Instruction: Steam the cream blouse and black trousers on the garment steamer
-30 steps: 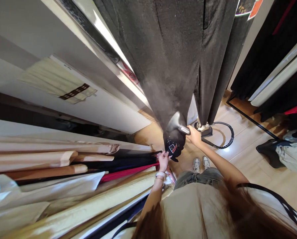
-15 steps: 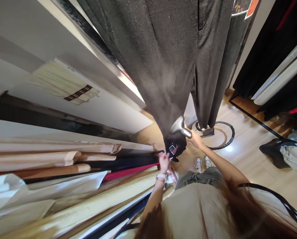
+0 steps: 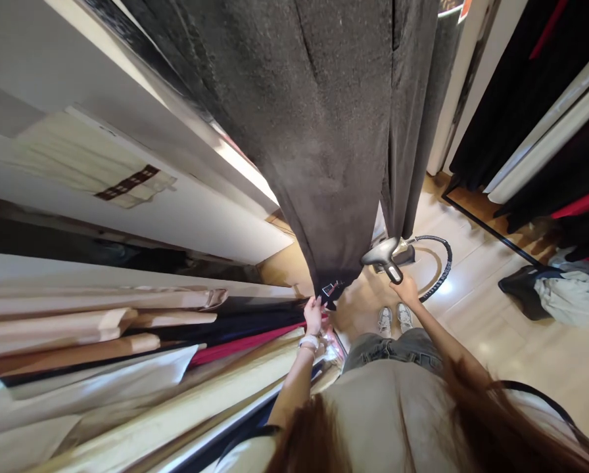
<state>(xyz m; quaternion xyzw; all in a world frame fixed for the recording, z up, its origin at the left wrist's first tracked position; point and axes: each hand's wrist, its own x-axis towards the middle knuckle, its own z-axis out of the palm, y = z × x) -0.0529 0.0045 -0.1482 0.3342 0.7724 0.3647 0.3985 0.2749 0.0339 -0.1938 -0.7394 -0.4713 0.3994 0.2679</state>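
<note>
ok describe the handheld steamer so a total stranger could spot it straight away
Find the dark grey fabric trousers hanging at the upper middle and follow them down. Just right of the larger leg's lower end, the right hand grips a glossy grey handheld steamer by its black handle. Its broad, rounded head sets it apart from the ribbed black hose looping beside it.

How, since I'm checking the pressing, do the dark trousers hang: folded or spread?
Spread: the dark trousers hang lengthwise, the left hand holding one leg's hem. Their top is out of view.
</note>
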